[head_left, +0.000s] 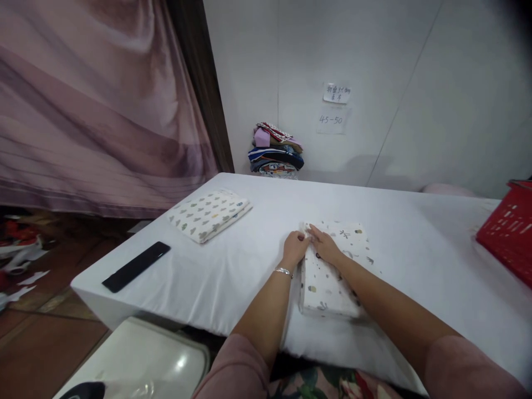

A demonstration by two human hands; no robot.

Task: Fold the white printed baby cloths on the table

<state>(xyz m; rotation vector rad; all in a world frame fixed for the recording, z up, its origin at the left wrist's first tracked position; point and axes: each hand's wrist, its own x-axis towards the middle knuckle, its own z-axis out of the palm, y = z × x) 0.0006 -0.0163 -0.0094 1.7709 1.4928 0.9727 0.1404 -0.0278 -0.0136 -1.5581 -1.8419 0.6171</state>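
A folded white cloth with small grey and yellow prints (332, 291) lies on the white-covered table, in front of my body. At its far left corner, my left hand (296, 246) has its fingers curled in a pinch on the cloth's edge. My right hand (325, 245) rests on top of the cloth beside it, fingers stretched toward the same corner and close to the left fingertips. Another folded cloth, white with a grey-green cloud-like print (211, 213), lies further left, touched by neither hand.
A black flat object (136, 267) lies near the table's left edge. A red basket (509, 230) stands at the right. Folded fabrics (276, 152) are stacked beyond the far edge. A white stool (145, 357) is at lower left, and a pink curtain (95, 105) hangs at left.
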